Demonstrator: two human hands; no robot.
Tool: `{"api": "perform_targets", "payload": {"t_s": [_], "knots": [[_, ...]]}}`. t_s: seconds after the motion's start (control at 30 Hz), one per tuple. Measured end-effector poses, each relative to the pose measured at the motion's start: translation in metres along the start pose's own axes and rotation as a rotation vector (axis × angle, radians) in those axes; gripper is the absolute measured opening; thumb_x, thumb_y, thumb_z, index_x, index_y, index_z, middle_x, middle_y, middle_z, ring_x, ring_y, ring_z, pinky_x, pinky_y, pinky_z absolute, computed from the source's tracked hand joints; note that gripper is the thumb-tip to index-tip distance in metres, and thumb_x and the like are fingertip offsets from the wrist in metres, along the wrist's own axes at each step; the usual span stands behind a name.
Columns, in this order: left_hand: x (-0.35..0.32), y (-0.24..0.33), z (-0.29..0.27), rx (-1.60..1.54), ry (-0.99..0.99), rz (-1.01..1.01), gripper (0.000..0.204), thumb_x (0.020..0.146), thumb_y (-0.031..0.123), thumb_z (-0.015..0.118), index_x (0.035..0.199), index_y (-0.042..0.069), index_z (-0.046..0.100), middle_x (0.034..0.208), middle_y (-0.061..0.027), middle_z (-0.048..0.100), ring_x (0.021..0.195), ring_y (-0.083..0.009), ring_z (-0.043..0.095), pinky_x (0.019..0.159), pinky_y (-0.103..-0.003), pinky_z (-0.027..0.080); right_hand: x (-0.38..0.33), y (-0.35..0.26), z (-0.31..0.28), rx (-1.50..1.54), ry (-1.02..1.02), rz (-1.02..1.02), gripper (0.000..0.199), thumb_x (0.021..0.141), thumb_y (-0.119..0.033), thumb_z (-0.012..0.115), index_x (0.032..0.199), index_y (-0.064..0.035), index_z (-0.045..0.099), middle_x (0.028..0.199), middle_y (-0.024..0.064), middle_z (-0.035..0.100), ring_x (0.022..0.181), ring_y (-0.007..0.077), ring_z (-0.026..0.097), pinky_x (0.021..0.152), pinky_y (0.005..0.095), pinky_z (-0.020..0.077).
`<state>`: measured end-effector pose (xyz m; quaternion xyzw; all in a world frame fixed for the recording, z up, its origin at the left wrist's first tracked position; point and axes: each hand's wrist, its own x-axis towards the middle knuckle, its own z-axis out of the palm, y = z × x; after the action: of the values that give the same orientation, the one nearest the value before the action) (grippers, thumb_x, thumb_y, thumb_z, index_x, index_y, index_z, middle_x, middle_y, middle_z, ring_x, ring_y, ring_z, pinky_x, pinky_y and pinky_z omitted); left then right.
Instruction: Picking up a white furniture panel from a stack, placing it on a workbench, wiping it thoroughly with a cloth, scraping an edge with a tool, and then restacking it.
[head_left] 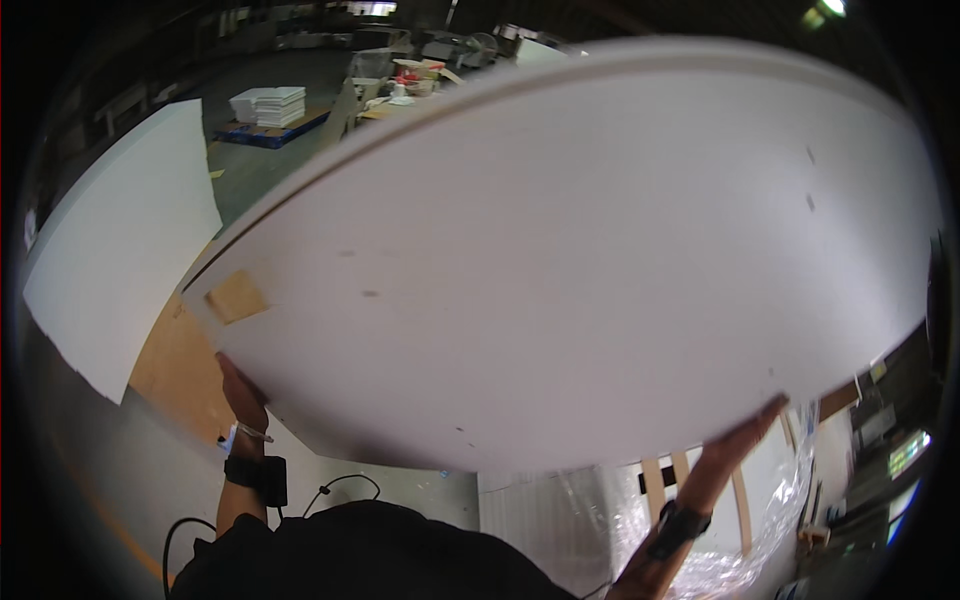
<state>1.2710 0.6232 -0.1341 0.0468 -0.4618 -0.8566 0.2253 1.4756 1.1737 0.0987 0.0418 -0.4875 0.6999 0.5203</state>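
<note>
A large white panel (560, 260) fills most of the view, tilted up in front of me and held at its near edge. It has a small rectangular cutout (237, 297) near its left corner, with brown showing through, and several small dark marks. My left hand (240, 388) grips the panel by its lower left edge. My right hand (748, 432) grips the lower right edge, fingertips against the panel's face. Parts of both hands' fingers are hidden or blurred. Both wrists wear dark straps with small devices.
Another white panel (120, 240) stands at the left beside a brown board (172, 365). Farther back, stacked white pieces (278, 106) rest on a blue pallet (262, 137). A cluttered table (385, 108) is beyond my panel. Clear plastic wrap (735, 570) covers a stack at lower right.
</note>
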Motion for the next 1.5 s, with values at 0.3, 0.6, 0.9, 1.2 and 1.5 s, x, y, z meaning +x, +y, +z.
{"api": "perform_targets", "payload": {"t_s": [0.3, 0.6, 0.9, 1.2, 1.5], "knots": [[0.066, 0.074, -0.178, 0.12, 0.554, 0.04, 0.072, 0.089, 0.06, 0.029, 0.13, 0.002, 0.04, 0.128, -0.0137, 0.047, 0.112, -0.0288, 0.049, 0.09, -0.04, 0.042, -0.009, 0.141, 0.286, 0.316, -0.368, 0.325, 0.048, 0.092, -0.037, 0.045, 0.126, -0.003, 0.04, 0.124, 0.012, 0.048, 0.114, 0.0235, 0.048, 0.098, 0.0395, 0.039], [0.081, 0.136, -0.242, 0.581, 0.949, 0.082, 0.072, 0.089, 0.059, 0.03, 0.127, 0.0, 0.043, 0.125, -0.0143, 0.05, 0.11, -0.0288, 0.051, 0.089, -0.04, 0.043, -0.024, 0.35, 0.415, 0.726, -0.607, 0.891, 0.05, 0.084, -0.025, 0.057, 0.125, -0.0004, 0.043, 0.122, 0.0133, 0.051, 0.112, 0.0274, 0.05, 0.098, 0.0412, 0.0389], [0.114, 0.127, -0.222, 0.719, 1.027, 0.07, 0.072, 0.088, 0.059, 0.032, 0.123, -0.002, 0.046, 0.121, -0.0148, 0.052, 0.107, -0.0287, 0.052, 0.088, -0.039, 0.043, -0.017, 0.449, 0.389, 0.788, -0.65, 1.096, 0.048, 0.08, -0.02, 0.063, 0.12, 0.0037, 0.048, 0.116, 0.0138, 0.056, 0.108, 0.0266, 0.054, 0.096, 0.0385, 0.0405], [0.247, 0.12, -0.245, 0.723, 0.79, 0.002, 0.072, 0.088, 0.059, 0.033, 0.12, -0.003, 0.049, 0.117, -0.0154, 0.055, 0.105, -0.0287, 0.054, 0.086, -0.038, 0.043, -0.022, 0.445, 0.38, 0.596, -0.293, 1.05, 0.028, 0.084, -0.013, 0.058, 0.107, 0.003, 0.055, 0.103, 0.0124, 0.061, 0.095, 0.0228, 0.06, 0.085, 0.0346, 0.0492], [0.482, 0.01, -0.164, 0.845, 0.44, -0.142, 0.072, 0.088, 0.059, 0.034, 0.117, -0.005, 0.052, 0.114, -0.016, 0.058, 0.103, -0.0286, 0.055, 0.085, -0.038, 0.044, 0.013, 0.513, 0.299, 0.364, 0.122, 0.818, 0.032, 0.085, -0.012, 0.056, 0.112, 0.0046, 0.052, 0.11, 0.0137, 0.058, 0.102, 0.0267, 0.056, 0.093, 0.0401, 0.044]]}}
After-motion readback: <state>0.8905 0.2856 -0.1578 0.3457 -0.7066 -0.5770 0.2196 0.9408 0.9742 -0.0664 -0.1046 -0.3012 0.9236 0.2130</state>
